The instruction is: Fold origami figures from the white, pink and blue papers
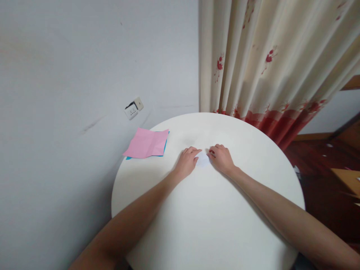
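A small piece of white folded paper (203,159) lies on the round white table, between my two hands. My left hand (188,161) holds its left side against the tabletop, index finger stretched along the upper edge and thumb lower down. On the other side, my right hand (221,158) has curled fingers, with thumb and index closed at the paper's right edge. The paper's exact folds are too faint to make out, and its side edges are partly covered by my fingers.
A creased pink sheet (147,143) lies over a blue sheet (165,147) at the table's left edge. The white table (213,225) stands near a wall with a socket (131,111). Behind it hangs a cream and red curtain (247,67).
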`<act>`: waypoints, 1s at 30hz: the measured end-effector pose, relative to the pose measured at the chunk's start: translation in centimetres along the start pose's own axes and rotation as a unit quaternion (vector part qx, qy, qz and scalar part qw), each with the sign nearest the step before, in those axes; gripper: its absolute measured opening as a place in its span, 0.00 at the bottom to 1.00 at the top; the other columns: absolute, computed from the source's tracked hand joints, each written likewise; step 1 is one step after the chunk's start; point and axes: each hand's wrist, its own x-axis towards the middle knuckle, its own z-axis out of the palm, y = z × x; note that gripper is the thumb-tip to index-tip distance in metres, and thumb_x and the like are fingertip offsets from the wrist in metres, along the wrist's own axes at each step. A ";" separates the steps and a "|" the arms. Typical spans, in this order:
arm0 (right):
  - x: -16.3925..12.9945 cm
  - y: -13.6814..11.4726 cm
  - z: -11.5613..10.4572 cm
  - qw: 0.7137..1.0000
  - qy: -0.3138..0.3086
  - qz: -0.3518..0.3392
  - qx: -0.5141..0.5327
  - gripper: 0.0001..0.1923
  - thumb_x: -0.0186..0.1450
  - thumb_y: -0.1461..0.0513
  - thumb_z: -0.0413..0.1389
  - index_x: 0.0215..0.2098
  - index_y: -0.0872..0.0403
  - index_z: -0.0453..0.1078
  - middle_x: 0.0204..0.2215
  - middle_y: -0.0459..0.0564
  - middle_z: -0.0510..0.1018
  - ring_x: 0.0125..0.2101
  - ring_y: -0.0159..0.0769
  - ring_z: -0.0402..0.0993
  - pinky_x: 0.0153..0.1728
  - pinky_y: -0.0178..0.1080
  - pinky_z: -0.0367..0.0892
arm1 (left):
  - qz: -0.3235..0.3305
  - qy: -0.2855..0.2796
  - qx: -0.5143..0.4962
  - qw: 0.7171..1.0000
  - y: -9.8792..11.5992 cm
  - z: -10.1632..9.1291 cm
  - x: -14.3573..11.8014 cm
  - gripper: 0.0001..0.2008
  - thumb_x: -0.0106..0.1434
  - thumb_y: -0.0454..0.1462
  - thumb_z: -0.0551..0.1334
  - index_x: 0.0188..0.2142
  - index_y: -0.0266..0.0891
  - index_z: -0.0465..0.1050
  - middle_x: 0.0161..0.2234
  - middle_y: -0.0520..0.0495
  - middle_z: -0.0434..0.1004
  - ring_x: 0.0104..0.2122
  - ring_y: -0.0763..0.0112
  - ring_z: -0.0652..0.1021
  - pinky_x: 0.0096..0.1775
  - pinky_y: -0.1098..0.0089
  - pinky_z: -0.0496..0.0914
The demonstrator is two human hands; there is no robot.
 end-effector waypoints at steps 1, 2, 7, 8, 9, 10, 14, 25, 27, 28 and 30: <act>0.0 0.0 0.1 1.000 0.002 0.005 0.000 0.10 0.70 0.58 0.53 0.44 0.52 0.73 0.42 0.54 0.76 0.45 0.42 0.68 0.43 0.40 0.59 | 0.007 -0.005 0.022 1.000 0.0 0.1 -0.1 0.19 0.68 0.31 0.54 0.56 0.44 0.70 0.56 0.45 0.72 0.56 0.63 0.71 0.58 0.60 0.65; 0.0 0.0 0.1 1.000 0.004 0.009 -0.002 0.11 0.69 0.57 0.53 0.45 0.52 0.73 0.44 0.54 0.76 0.46 0.43 0.68 0.44 0.41 0.60 | 0.019 -0.013 0.044 0.999 0.1 0.2 -0.3 0.19 0.68 0.31 0.53 0.56 0.44 0.70 0.59 0.45 0.69 0.59 0.63 0.68 0.60 0.58 0.62; -0.5 -0.4 0.0 1.000 0.019 -0.005 -0.009 0.15 0.70 0.61 0.49 0.52 0.55 0.71 0.50 0.59 0.73 0.52 0.47 0.65 0.52 0.46 0.59 | 0.085 -0.083 0.085 0.989 0.4 0.9 -0.9 0.22 0.73 0.37 0.45 0.64 0.39 0.59 0.67 0.42 0.57 0.67 0.62 0.55 0.65 0.50 0.49; -0.6 -0.7 0.1 0.999 0.030 -0.018 -0.009 0.17 0.70 0.63 0.48 0.54 0.56 0.69 0.53 0.60 0.72 0.54 0.47 0.64 0.55 0.47 0.57 | 0.084 -0.096 0.078 0.989 0.4 1.0 -1.0 0.23 0.74 0.37 0.43 0.66 0.37 0.56 0.67 0.41 0.56 0.68 0.62 0.55 0.65 0.51 0.50; -0.9 -0.9 0.2 0.999 0.038 -0.034 -0.006 0.19 0.70 0.64 0.46 0.57 0.58 0.67 0.55 0.61 0.71 0.57 0.48 0.62 0.58 0.49 0.54 | 0.082 -0.106 0.070 0.988 0.4 1.1 -1.0 0.24 0.74 0.38 0.42 0.67 0.36 0.53 0.68 0.40 0.54 0.68 0.62 0.55 0.65 0.51 0.50; -1.1 -1.2 0.4 0.998 0.041 -0.053 0.000 0.21 0.70 0.65 0.44 0.59 0.59 0.65 0.58 0.61 0.69 0.60 0.48 0.59 0.61 0.50 0.51 | 0.080 -0.114 0.063 0.988 0.5 1.1 -1.1 0.25 0.74 0.39 0.41 0.67 0.35 0.52 0.68 0.40 0.53 0.68 0.61 0.54 0.65 0.52 0.51; -2.1 -2.2 1.3 0.993 -0.027 -0.112 0.023 0.28 0.71 0.64 0.39 0.68 0.63 0.52 0.67 0.61 0.57 0.68 0.45 0.48 0.65 0.51 0.45 | 0.075 -0.124 0.057 0.988 0.5 0.6 -1.2 0.26 0.74 0.40 0.41 0.68 0.36 0.49 0.69 0.38 0.51 0.69 0.62 0.52 0.65 0.52 0.49; -2.6 -0.8 1.2 0.994 -0.090 -0.055 -0.030 0.35 0.73 0.51 0.37 0.70 0.65 0.44 0.70 0.62 0.46 0.69 0.49 0.41 0.66 0.57 0.41 | -0.059 -0.137 0.107 0.983 0.8 -0.4 -2.1 0.31 0.72 0.48 0.44 0.68 0.30 0.48 0.69 0.30 0.44 0.69 0.51 0.50 0.63 0.41 0.47; -2.6 -0.8 1.2 0.994 -0.092 -0.051 -0.029 0.35 0.73 0.51 0.38 0.70 0.65 0.44 0.70 0.62 0.46 0.69 0.48 0.40 0.66 0.57 0.41 | -0.097 -0.126 0.120 0.980 0.9 -0.4 -2.4 0.31 0.72 0.45 0.46 0.67 0.27 0.50 0.68 0.28 0.46 0.68 0.49 0.51 0.62 0.38 0.48; -2.6 -0.9 1.2 0.994 -0.093 -0.050 -0.027 0.35 0.73 0.51 0.38 0.70 0.64 0.44 0.70 0.62 0.47 0.69 0.48 0.40 0.66 0.57 0.40 | -0.107 -0.121 0.122 0.979 0.9 -0.4 -2.4 0.29 0.72 0.43 0.46 0.66 0.26 0.51 0.68 0.27 0.47 0.68 0.48 0.52 0.62 0.38 0.48; -2.5 -0.9 1.2 0.994 -0.094 -0.047 -0.022 0.35 0.72 0.50 0.38 0.70 0.64 0.45 0.70 0.62 0.47 0.69 0.48 0.41 0.66 0.57 0.40 | -0.112 -0.103 0.117 0.981 0.7 -0.6 -2.3 0.27 0.71 0.40 0.48 0.66 0.29 0.53 0.67 0.28 0.51 0.67 0.49 0.55 0.62 0.38 0.50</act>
